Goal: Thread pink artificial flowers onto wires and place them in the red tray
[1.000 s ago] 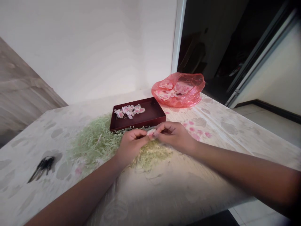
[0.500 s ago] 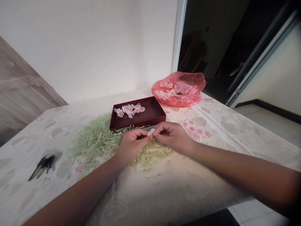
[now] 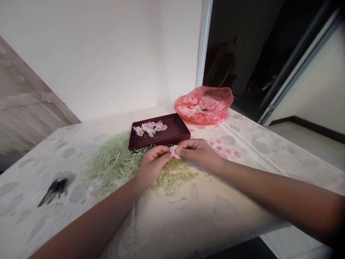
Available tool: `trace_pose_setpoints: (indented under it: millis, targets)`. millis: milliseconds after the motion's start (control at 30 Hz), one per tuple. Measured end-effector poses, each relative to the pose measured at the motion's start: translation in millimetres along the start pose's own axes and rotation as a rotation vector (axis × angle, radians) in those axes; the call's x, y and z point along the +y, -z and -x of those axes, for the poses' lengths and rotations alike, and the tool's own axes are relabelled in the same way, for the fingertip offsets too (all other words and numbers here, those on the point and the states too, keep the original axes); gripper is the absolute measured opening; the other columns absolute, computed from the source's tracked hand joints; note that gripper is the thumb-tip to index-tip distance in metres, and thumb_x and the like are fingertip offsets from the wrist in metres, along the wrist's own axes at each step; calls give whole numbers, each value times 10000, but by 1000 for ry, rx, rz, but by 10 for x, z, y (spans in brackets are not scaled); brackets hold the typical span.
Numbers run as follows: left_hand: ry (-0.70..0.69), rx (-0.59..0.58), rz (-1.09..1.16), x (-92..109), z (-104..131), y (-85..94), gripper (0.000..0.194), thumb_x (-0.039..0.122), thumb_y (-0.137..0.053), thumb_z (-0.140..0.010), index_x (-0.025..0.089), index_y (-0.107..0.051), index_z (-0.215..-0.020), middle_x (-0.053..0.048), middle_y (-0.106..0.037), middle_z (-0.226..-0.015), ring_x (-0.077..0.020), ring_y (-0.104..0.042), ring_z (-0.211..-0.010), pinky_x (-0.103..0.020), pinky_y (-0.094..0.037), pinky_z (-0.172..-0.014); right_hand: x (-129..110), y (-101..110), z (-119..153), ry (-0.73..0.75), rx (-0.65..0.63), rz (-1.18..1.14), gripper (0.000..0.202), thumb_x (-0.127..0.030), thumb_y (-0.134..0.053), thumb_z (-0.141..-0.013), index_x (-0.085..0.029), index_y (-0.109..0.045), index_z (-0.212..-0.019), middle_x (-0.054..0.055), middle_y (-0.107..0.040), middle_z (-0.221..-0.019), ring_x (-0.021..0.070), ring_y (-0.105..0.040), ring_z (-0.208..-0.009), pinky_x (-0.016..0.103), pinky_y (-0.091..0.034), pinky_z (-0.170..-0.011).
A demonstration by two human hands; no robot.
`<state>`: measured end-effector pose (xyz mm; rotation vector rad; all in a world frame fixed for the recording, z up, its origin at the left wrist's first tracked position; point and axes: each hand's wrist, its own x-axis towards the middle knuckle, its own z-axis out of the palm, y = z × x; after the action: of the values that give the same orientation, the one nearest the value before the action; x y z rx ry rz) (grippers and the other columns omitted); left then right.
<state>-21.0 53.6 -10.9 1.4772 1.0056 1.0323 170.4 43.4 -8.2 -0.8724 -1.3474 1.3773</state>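
Between my two hands is a small pink and white flower (image 3: 175, 151). My left hand (image 3: 153, 163) pinches its left side, and my right hand (image 3: 201, 154) pinches its right side. Both are over shredded green paper (image 3: 114, 160) that spreads in front of and left of a dark red box (image 3: 174, 132). Several similar flowers (image 3: 150, 128) with thin strings lie in the left half of the box. Behind it to the right sits a red see-through bag (image 3: 205, 117) with more pink and white flowers in it.
A bunch of dark keys (image 3: 55, 189) lies on the left of the table (image 3: 205, 216), whose cover has a floral print. A wall (image 3: 121, 57) stands behind the table, with a dark doorway at the right.
The flower between my hands has turned, and its petals and pink centre now show more. My fingers have shifted slightly around it. The whole view has moved a little.
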Motion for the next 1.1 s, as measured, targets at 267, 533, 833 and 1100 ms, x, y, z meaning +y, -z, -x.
trace_pose_setpoints:
  millis: [267, 533, 833, 1100]
  targets:
    - [-40, 2, -8, -12, 0, 11, 158, 347, -721, -815, 189, -722, -807, 9, -649, -662, -121, -540, -592, -235, -381, -561, 57, -40, 7, -24, 4, 44, 315, -463, -824, -729, -160, -749, -778, 35, -687, -743, 140, -590, -682, 279, -473, -636]
    - [-49, -5, -10, -39, 20, -6, 175, 352, -749, -820, 190, -689, -851, -7, -699, -765, -130, -599, -673, -233, -435, -624, 71, -14, 28, -13, 15, 65, 279, -432, -813, -752, -165, -753, -810, 20, -673, -740, 122, -558, -662, 258, -427, -603]
    - [-144, 64, -191, -117, 36, -14, 205, 395, -715, -860, 198, -679, -902, -9, -679, -790, -144, -604, -691, -239, -443, -605, 62, 25, 27, 14, 32, 173, 242, -389, -811, -752, -160, -737, -774, 13, -633, -727, 112, -503, -620, 250, -367, -552]
    - [-330, 225, -629, 146, -5, 153, 137, 194, -667, -838, 214, -735, -955, -51, -715, -989, -254, -604, -996, -380, -447, -902, -51, 135, -29, 19, 190, 162, 227, -348, -772, -771, -151, -709, -678, 4, -617, -670, 101, -481, -618, 260, -356, -594]
